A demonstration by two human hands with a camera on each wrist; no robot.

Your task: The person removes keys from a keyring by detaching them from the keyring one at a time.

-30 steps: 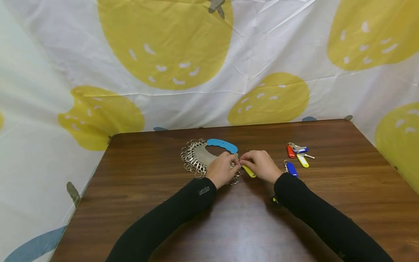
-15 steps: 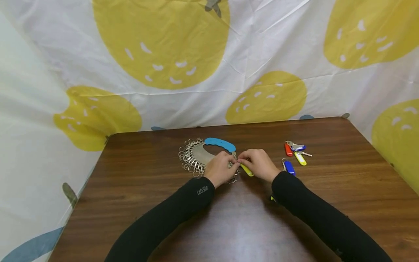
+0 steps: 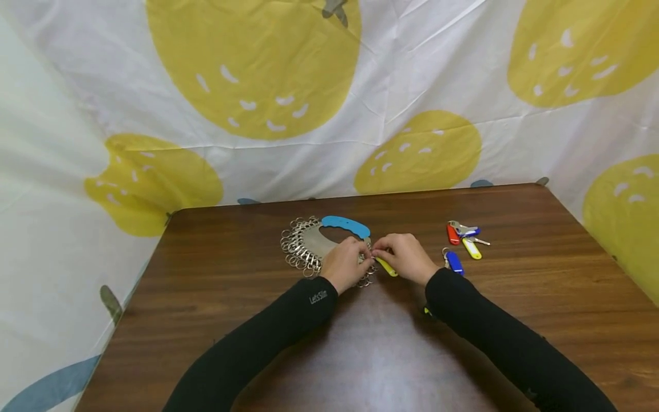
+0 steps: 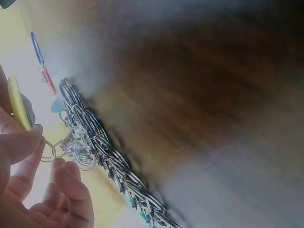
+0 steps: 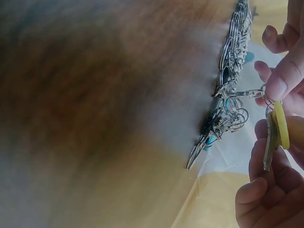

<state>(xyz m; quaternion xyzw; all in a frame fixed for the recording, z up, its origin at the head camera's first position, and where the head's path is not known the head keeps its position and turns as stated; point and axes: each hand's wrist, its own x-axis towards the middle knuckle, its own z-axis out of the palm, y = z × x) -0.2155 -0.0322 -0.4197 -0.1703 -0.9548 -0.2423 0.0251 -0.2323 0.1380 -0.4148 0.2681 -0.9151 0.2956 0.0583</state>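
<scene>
A crescent-shaped metal key holder (image 3: 315, 242) with a blue handle (image 3: 346, 224) lies on the table, its curved edge lined with several clasps and split rings. My left hand (image 3: 345, 264) is at its near right end, pinching a split ring (image 4: 49, 151) that hangs from one clasp. Close against it, my right hand (image 3: 409, 260) pinches a yellow key tag (image 5: 282, 124) by its ring end. A silver key (image 5: 269, 147) hangs beside that tag. The fingertips of both hands meet around the ring, so exactly how tag and ring join is hidden.
Right of my right hand lie a blue key tag (image 3: 455, 263), a red tag (image 3: 452, 234) and another yellow tag (image 3: 471, 249) with keys. A small yellow-green piece (image 3: 427, 311) shows beside my right sleeve. A patterned cloth (image 3: 304, 166) hangs behind the wooden table (image 3: 226, 252).
The head view has shifted slightly. Both hands stay together at the ring, with only small finger movements; the yellow key tag remains in my right hand.
</scene>
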